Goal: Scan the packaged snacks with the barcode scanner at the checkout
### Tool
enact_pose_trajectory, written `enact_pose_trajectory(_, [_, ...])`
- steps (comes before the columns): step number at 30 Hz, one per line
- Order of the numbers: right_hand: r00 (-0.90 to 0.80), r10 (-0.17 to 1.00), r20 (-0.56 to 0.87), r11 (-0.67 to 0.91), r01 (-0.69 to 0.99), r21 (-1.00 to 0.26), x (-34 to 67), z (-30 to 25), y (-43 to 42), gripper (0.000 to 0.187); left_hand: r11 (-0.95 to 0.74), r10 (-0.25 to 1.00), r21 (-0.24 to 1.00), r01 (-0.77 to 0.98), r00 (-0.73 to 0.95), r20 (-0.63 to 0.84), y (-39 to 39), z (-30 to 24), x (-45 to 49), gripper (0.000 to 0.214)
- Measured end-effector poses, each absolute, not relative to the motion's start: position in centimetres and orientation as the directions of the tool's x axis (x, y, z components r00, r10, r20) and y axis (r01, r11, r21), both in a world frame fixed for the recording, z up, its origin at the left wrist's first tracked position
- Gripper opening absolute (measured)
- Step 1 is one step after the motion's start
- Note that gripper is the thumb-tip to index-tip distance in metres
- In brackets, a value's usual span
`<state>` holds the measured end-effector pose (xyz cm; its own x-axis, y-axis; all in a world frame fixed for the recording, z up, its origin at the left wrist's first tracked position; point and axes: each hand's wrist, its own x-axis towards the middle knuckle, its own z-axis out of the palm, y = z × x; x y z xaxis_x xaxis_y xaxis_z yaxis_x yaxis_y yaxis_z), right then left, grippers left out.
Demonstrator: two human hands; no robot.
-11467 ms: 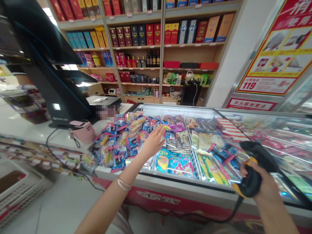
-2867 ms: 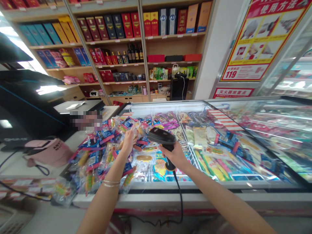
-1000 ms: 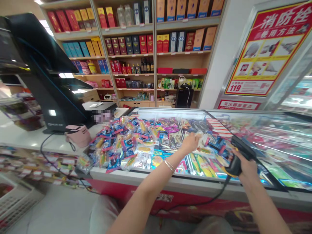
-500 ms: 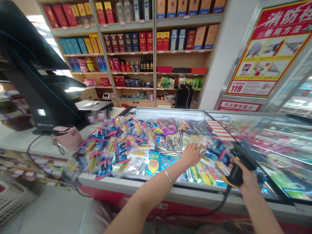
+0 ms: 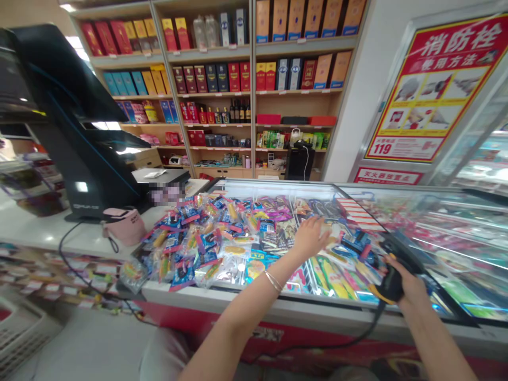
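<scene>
My left hand point(image 5: 311, 236), with a silver bangle on the wrist, hovers or rests over the middle of the chest freezer point(image 5: 293, 302); contact with the glass cannot be made out. Its fingers are stretched out and hold nothing that I can see. Just right of the fingertips lie a pale packet point(image 5: 335, 232) and several blue packets point(image 5: 355, 242). My right hand point(image 5: 410, 286) grips a black and yellow barcode scanner point(image 5: 391, 280), its head tilted up to the left. A heap of wrapped corn cobs point(image 5: 234, 250) and blue-and-pink packets point(image 5: 184, 272) covers the freezer's left part.
A black checkout terminal point(image 5: 89, 174) and a pink cup-shaped pouch point(image 5: 126, 225) stand on the white counter point(image 5: 75, 233) at left. The scanner's cable point(image 5: 337, 346) hangs across the freezer front. Shelves point(image 5: 216, 95) of boxes and bottles line the back wall. A white basket point(image 5: 24, 328) sits lower left.
My left hand has drawn slightly left, away from the pale packet. My right hand still holds the scanner. The camera view has shifted a little.
</scene>
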<state>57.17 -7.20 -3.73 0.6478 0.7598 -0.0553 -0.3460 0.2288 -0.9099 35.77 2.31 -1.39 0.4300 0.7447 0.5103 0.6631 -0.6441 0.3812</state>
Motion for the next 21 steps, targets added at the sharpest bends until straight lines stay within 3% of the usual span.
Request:
enact_pose_trajectory(3, [0.63, 0.769, -0.104, 0.2, -0.393, -0.898, 55.6, -1.7, -7.4, 0.024, -0.652, 0.714, 0.394, 0.648, 0.349, 0.606, 2.9, 2.1, 32.0, 0.05])
enact_pose_trajectory(9, [0.47, 0.882, -0.014, 0.182, -0.368, -0.912, 49.2, 1.8, -5.7, 0.039, -0.521, 0.747, 0.45, 0.725, 0.133, 0.651, 4.6, 5.7, 22.7, 0.046])
enact_pose_trajectory(16, [0.211, 0.976, 0.055, 0.123, -0.325, -0.938, 40.1, 2.6, -1.9, 0.042, -0.269, 0.766, 0.543, 0.796, -0.164, 0.621, 6.0, 3.7, 12.0, 0.042])
enact_pose_trajectory(21, [0.012, 0.998, 0.066, 0.067, -0.305, -0.95, 34.3, 1.8, 0.5, 0.04, -0.177, 0.776, 0.553, 0.814, -0.23, 0.588, 7.2, 0.6, 8.3, 0.044])
